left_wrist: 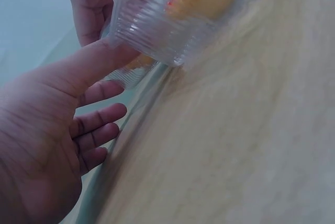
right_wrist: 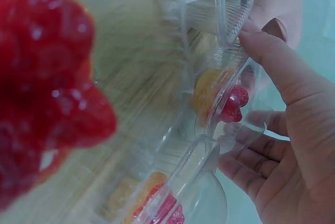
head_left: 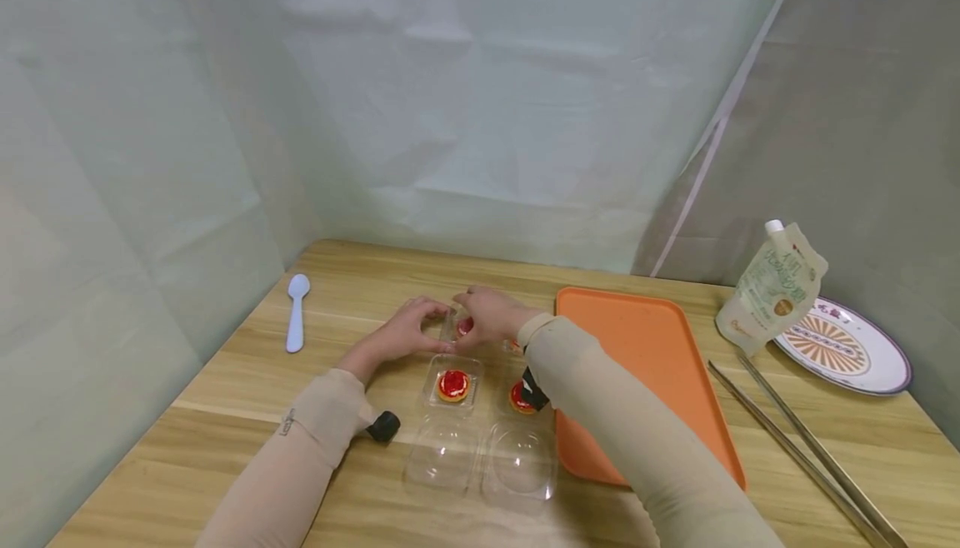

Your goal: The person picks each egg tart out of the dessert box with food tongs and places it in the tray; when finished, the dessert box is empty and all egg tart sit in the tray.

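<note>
Left hand point(head_left: 405, 331), right hand point(head_left: 495, 315): fingers grip far box point(head_left: 451, 326) between them, tart point(head_left: 465, 326) inside. Near box point(head_left: 430, 393) short of thumbs: second tart point(head_left: 453, 386) in, lid point(head_left: 442, 453) unclosed.

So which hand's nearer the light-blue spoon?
Left. In the head view, the left hand is right of the light-blue spoon, with a stretch of tabletop between; the right hand is farther right, past the left. Neither touches it.
</note>
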The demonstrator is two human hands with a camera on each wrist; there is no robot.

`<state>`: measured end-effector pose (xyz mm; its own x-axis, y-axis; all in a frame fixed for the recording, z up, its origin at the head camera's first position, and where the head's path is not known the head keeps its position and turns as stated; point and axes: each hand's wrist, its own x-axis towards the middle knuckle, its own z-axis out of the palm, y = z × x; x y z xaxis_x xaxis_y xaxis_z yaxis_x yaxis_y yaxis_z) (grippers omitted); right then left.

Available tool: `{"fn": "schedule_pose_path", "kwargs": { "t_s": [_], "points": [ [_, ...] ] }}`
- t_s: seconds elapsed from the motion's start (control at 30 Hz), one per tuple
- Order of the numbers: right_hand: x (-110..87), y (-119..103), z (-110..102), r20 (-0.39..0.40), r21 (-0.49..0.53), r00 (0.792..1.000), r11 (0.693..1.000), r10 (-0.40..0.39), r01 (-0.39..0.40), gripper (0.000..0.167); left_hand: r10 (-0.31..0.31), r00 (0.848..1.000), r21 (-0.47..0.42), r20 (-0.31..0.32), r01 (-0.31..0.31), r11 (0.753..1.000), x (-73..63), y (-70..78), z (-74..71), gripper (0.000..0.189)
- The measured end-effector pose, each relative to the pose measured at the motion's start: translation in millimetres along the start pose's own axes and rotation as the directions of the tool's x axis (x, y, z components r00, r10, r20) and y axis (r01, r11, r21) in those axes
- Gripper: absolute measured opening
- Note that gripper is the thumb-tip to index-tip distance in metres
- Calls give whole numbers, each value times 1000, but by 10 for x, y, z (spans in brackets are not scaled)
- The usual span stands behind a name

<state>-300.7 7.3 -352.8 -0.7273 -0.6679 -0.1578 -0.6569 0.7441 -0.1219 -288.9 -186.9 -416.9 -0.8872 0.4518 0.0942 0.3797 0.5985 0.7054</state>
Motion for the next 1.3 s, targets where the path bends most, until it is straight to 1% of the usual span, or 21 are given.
{"fn": "schedule_pose_path", "kwargs": {
  "t_s": [0.23, 0.37, 0.5, 0.73, 0.93, 1.07, 1.17, 1.3],
  "points": [
    [-2, -24, -16, -5, -6, 1000, 1000, -3, 3, 86, 28, 1000, 23, -4, -28, 999, -6, -9, 7, 64],
    [6, -29, -7, -19, -19, 999, 999, -27, 27, 85, 30, 999, 17, -12, -30, 999, -1, -32, 25, 60],
    [21, -24, 3, -23, -27, 999, 999, -33, 32, 84, 40, 999, 12, -19, -40, 999, 8, -43, 40, 58],
    [17, -37, -12, -41, -14, 999, 999, -32, 31, 77, 44, 999, 28, -27, -43, 999, 13, -45, 37, 56],
    [12, -44, -13, -55, -22, 997, 999, -44, 43, 71, 60, 998, 29, -26, -59, 998, 4, -28, 41, 55],
    [13, -39, -7, -51, 1, 998, 999, -39, 39, 74, 66, 997, 27, -27, -66, 997, 4, -29, 50, 54],
    [14, -29, -10, -49, 32, 998, 999, -37, 38, 76, 79, 996, 53, -30, -77, 996, 1, -31, 51, 52],
    [22, -9, -38, -60, 100, 998, 994, -31, 37, 79, 95, 995, 94, -42, -90, 991, -5, -33, 44, 47]
  ]
}}
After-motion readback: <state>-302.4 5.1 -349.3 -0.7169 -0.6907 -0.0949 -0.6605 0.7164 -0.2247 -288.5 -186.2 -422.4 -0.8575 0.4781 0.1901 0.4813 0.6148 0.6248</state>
